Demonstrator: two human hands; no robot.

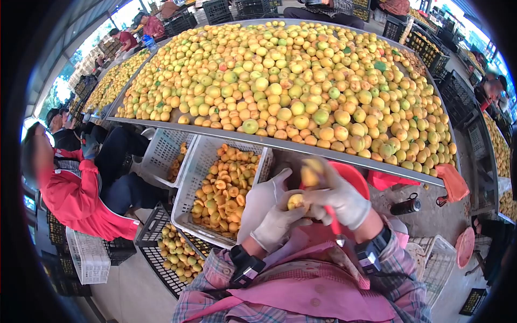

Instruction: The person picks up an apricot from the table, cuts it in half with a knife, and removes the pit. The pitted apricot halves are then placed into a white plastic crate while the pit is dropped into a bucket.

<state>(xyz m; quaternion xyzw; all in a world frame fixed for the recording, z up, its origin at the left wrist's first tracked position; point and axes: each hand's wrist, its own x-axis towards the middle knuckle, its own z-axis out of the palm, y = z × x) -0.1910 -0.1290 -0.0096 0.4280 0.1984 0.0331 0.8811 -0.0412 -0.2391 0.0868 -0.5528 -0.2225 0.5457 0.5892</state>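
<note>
Both of my hands wear pale work gloves and are close together over my lap. My left hand (277, 222) is closed around a yellow apricot (295, 202). Beside it, my right hand (344, 200) is curled around a red-handled tool (334, 222) whose short metal end points down towards my apron. A second apricot (311, 173), smeared by motion, shows at the fingers of the right hand. Behind that hand sits a red basin (353, 175). To the left of my hands, a white crate (188, 212) holds halved apricots (223, 188).
A metal-edged table (258, 141) heaped with whole apricots (291, 81) spans the front. Black crates (153, 229) stand lower left, with a person in a red jacket (86, 199) seated beyond. A dark bottle (405, 206) and a white crate (439, 264) are on the right.
</note>
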